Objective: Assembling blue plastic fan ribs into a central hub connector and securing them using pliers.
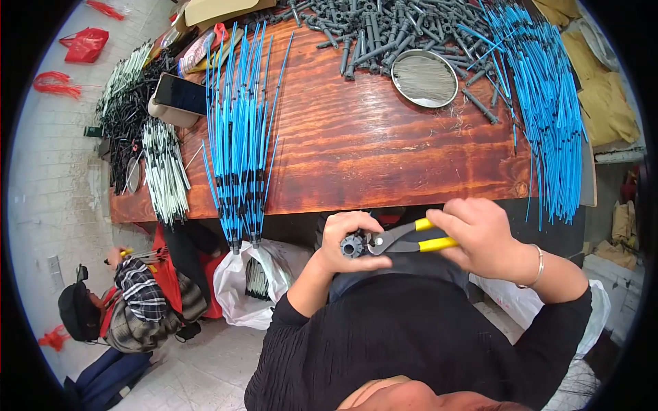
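Left hand (349,240) clamped around small dark ribbed plastic fitting (352,245), off table's near edge (384,198); right hand (480,236) closed on yellow-handled pliers (404,238), nose at fitting. Looks light, rigid; hold by ribbed body.

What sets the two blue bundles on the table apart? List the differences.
The left blue bundle fans out in a neat row, black ends toward the table's near edge. The right blue bundle is a thicker, looser heap, draped over the right corner. Both are thin bright-blue strands, and neither hand touches them.
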`<move>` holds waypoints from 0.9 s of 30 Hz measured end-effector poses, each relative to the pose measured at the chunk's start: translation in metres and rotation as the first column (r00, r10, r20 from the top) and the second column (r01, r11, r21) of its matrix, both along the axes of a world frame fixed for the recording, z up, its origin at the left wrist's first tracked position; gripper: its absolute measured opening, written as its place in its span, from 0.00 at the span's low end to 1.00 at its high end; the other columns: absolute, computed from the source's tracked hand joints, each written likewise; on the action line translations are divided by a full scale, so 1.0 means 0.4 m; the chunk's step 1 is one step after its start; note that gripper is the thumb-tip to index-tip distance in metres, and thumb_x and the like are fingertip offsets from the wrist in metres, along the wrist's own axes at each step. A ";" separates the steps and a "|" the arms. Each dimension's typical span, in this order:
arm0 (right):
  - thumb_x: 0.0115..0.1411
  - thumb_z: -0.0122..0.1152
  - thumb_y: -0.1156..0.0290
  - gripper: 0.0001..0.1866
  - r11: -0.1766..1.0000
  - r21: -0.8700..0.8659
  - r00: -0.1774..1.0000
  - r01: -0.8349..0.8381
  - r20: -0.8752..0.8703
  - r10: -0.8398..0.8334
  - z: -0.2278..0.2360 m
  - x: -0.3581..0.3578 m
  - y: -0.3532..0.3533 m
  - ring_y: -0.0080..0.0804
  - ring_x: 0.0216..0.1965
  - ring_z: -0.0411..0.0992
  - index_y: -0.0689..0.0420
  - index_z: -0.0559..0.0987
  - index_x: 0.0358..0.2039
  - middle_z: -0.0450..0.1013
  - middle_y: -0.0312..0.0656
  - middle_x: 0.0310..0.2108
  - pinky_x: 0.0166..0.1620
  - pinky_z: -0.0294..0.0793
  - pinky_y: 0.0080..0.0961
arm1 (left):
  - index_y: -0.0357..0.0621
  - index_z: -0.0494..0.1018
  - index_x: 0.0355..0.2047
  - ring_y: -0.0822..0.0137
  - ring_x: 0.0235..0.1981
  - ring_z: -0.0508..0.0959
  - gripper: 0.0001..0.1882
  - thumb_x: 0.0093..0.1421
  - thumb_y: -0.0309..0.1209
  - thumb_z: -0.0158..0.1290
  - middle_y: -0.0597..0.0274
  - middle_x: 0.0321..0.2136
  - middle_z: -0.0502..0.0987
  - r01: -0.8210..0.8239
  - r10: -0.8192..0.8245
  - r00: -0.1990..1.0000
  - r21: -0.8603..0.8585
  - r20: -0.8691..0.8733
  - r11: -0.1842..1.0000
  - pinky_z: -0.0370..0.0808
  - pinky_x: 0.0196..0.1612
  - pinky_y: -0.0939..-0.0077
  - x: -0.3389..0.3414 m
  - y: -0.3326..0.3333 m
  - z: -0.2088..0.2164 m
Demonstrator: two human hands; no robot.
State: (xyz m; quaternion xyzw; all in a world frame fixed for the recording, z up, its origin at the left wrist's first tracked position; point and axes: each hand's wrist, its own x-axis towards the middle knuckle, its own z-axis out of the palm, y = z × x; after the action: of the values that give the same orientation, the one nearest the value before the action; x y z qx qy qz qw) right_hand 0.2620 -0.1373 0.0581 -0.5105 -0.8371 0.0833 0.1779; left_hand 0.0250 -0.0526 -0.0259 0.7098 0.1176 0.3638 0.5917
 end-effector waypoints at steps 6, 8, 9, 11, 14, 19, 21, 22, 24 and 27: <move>0.44 0.65 0.70 0.23 0.040 -0.939 0.913 -0.342 -0.342 -0.223 -0.007 0.014 0.025 0.39 0.29 0.71 0.59 0.70 0.42 0.69 0.43 0.26 0.30 0.70 0.30 | 0.34 0.70 0.26 0.67 0.18 0.71 0.20 0.35 0.28 0.68 0.60 0.16 0.70 0.154 -0.161 0.986 0.127 0.043 0.980 0.68 0.22 0.76 0.015 0.003 -0.001; 0.43 0.64 0.72 0.23 0.245 -0.931 0.950 -0.270 -0.299 -0.090 -0.004 0.013 0.015 0.41 0.31 0.71 0.59 0.69 0.42 0.69 0.44 0.29 0.33 0.70 0.32 | 0.34 0.69 0.26 0.69 0.19 0.71 0.21 0.35 0.28 0.68 0.61 0.16 0.69 0.024 -0.025 1.000 0.110 0.000 0.994 0.68 0.23 0.77 0.016 -0.010 -0.001; 0.43 0.63 0.72 0.24 0.495 -0.854 0.974 -0.162 -0.219 -0.060 -0.031 0.016 0.002 0.42 0.34 0.70 0.59 0.69 0.43 0.68 0.44 0.31 0.35 0.69 0.33 | 0.35 0.68 0.26 0.69 0.19 0.71 0.21 0.35 0.28 0.69 0.62 0.16 0.69 -0.045 0.048 0.999 0.107 -0.026 0.993 0.68 0.23 0.78 0.016 -0.014 -0.001; 0.42 0.62 0.72 0.26 0.870 -0.491 0.996 0.043 -0.042 -0.073 -0.069 0.021 -0.017 0.43 0.38 0.69 0.60 0.69 0.45 0.66 0.45 0.34 0.39 0.69 0.35 | 0.35 0.67 0.26 0.69 0.19 0.71 0.22 0.35 0.28 0.69 0.61 0.17 0.69 -0.057 0.062 0.997 0.091 -0.044 0.994 0.69 0.24 0.78 0.019 -0.022 -0.003; 0.43 0.61 0.73 0.27 0.826 -0.563 0.996 0.004 -0.069 -0.052 -0.065 0.026 -0.011 0.43 0.38 0.69 0.60 0.67 0.46 0.66 0.47 0.35 0.39 0.69 0.36 | 0.36 0.66 0.25 0.69 0.20 0.71 0.22 0.36 0.28 0.69 0.61 0.17 0.69 -0.090 0.093 0.993 0.050 -0.074 0.995 0.69 0.24 0.78 0.025 -0.034 -0.006; 0.44 0.61 0.70 0.21 0.892 -0.452 0.998 0.003 -0.054 -0.031 -0.049 0.024 -0.015 0.41 0.34 0.71 0.61 0.70 0.40 0.69 0.46 0.31 0.34 0.71 0.35 | 0.37 0.65 0.24 0.70 0.20 0.71 0.22 0.37 0.28 0.69 0.61 0.18 0.69 -0.126 0.131 0.989 0.068 -0.073 0.990 0.70 0.25 0.77 0.028 -0.040 -0.002; 0.44 0.62 0.68 0.18 0.898 -0.441 0.999 0.006 -0.026 -0.020 -0.048 0.027 -0.012 0.41 0.31 0.71 0.60 0.71 0.36 0.69 0.45 0.28 0.32 0.71 0.35 | 0.37 0.65 0.24 0.70 0.20 0.71 0.21 0.37 0.28 0.68 0.62 0.18 0.69 -0.128 0.133 0.989 0.066 -0.071 0.990 0.70 0.25 0.77 0.031 -0.043 -0.002; 0.44 0.62 0.66 0.16 0.903 -0.429 1.000 0.017 0.007 -0.016 -0.048 0.029 -0.013 0.41 0.27 0.72 0.60 0.72 0.33 0.69 0.44 0.25 0.29 0.71 0.34 | 0.37 0.65 0.24 0.70 0.20 0.71 0.21 0.37 0.28 0.68 0.62 0.18 0.69 -0.123 0.128 0.989 0.064 -0.072 0.990 0.70 0.25 0.77 0.034 -0.044 -0.002; 0.45 0.62 0.64 0.14 0.908 -0.419 0.999 0.031 0.037 -0.017 -0.057 0.027 -0.018 0.40 0.24 0.72 0.59 0.73 0.29 0.70 0.43 0.22 0.27 0.71 0.33 | 0.37 0.65 0.24 0.70 0.19 0.71 0.21 0.37 0.28 0.68 0.62 0.17 0.69 -0.147 0.150 0.987 0.070 -0.050 0.987 0.70 0.26 0.77 0.040 -0.049 -0.001; 0.45 0.61 0.60 0.14 0.974 -0.219 0.997 0.059 -0.029 -0.067 -0.104 0.016 -0.025 0.39 0.16 0.70 0.57 0.71 0.21 0.68 0.41 0.14 0.22 0.70 0.31 | 0.37 0.65 0.23 0.69 0.19 0.71 0.21 0.37 0.27 0.68 0.62 0.17 0.68 -0.162 0.165 0.986 0.059 -0.035 0.985 0.70 0.26 0.76 0.037 -0.052 -0.003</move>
State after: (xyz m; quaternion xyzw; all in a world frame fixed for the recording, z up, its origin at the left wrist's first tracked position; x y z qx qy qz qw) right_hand 0.2684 -0.1474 0.0166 -0.5518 -0.8029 0.1780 0.1385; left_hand 0.0399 -0.0734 -0.0273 0.7211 0.1769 0.4001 0.5373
